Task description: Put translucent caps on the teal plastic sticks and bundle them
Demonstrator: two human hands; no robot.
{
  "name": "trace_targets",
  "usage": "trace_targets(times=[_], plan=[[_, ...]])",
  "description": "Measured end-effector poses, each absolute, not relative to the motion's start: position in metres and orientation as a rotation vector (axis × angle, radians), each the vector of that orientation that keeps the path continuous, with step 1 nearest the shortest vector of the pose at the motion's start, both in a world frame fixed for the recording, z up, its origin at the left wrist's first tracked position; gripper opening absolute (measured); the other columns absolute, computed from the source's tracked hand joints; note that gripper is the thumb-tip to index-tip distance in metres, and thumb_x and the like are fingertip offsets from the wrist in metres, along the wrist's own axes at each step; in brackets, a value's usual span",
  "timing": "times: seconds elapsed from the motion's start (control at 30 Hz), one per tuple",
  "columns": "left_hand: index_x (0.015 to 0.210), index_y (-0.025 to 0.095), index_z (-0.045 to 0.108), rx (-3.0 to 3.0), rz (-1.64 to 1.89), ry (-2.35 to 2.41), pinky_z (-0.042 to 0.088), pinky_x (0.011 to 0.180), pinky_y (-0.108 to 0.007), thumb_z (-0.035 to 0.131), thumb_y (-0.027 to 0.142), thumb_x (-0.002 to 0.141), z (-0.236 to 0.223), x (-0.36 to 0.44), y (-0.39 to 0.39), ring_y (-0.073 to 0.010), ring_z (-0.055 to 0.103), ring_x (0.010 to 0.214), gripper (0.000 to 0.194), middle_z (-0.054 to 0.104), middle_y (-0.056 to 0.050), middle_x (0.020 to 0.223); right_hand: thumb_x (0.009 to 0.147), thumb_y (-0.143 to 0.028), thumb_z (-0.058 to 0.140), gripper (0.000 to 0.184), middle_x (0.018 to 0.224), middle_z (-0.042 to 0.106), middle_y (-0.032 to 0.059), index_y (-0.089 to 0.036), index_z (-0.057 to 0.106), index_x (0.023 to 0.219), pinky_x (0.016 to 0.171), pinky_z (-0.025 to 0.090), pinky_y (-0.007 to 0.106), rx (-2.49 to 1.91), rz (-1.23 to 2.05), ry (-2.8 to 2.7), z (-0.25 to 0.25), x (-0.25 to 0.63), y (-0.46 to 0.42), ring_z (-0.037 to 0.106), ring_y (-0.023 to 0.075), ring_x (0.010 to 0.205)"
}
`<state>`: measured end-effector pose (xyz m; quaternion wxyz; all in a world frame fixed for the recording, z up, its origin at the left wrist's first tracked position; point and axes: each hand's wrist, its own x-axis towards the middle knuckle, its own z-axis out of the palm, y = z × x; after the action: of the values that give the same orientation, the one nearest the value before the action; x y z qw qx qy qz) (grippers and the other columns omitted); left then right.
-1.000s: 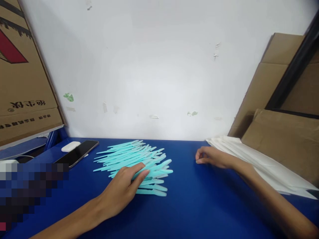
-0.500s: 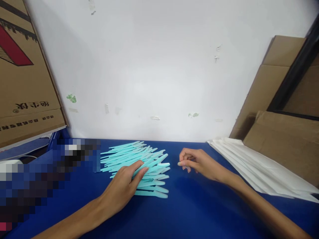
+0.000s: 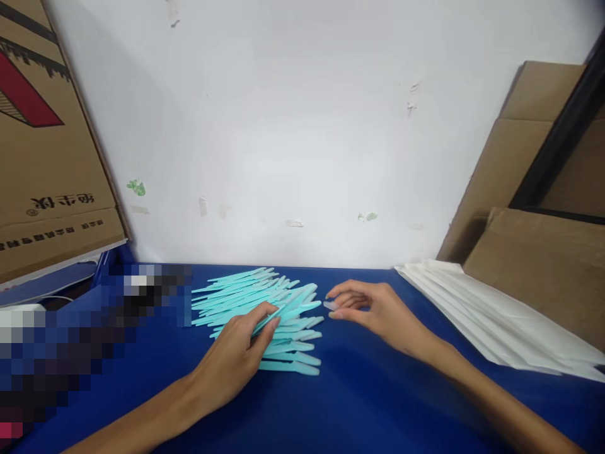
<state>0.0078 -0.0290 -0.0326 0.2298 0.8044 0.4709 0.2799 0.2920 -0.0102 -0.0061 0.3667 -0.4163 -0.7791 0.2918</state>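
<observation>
My left hand (image 3: 239,343) is closed, thumb and forefinger pinching a turquoise eyebrow razor (image 3: 297,301) that points up and to the right. Under and beyond that hand, a pile of similar razors (image 3: 231,296) lies in an overlapping spread, heads mostly to the right. My right hand (image 3: 371,306) hovers just right of the pile, its fingers curved toward the thumb. Between those fingertips is a small clear piece (image 3: 329,305), which looks like a blade cap. It is apart from the razor in my left hand.
A stack of white paper-like sheets or bags (image 3: 472,321) lies on the blue table (image 3: 340,403) at the right. Cardboard (image 3: 543,271) stands behind it. A printed cardboard box (image 3: 51,157) is at the left, and a white wall (image 3: 283,139) rises behind the table. The left edge is pixelated.
My right hand has moved slightly left, toward the razor's head, and its fingers have parted a little around the clear piece. My left hand has turned the razor slightly.
</observation>
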Motion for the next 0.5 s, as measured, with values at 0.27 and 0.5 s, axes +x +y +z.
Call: trace_targets(times=[0.27,0.5], plan=[[0.099,0.024,0.056,2.23,0.773,1.271,0.033,0.063,-0.029,0.032,0.051,0.105,-0.0334,0.0081,-0.0267,-0.0156,0.046,0.065,0.036,0.056,0.002,0.079,0.103,-0.041,0.045,0.036,0.095,0.078,0.0034,-0.025,0.075,0.116,0.075,0.059,0.031,-1.066,0.583,-2.158,-0.0054,0.2924,-0.0121,0.073,0.0186,0.076],[0.108,0.024,0.057,2.216,0.728,1.234,0.031,0.06,-0.028,0.034,0.052,0.105,-0.0319,0.008,-0.0292,-0.0156,0.044,0.061,0.036,0.054,0.003,0.074,0.102,-0.043,0.05,0.033,0.089,0.078,0.0026,-0.024,0.077,0.106,0.073,0.055,0.026,-1.069,0.589,-2.175,-0.006,0.2902,-0.0125,0.071,0.0178,0.075]])
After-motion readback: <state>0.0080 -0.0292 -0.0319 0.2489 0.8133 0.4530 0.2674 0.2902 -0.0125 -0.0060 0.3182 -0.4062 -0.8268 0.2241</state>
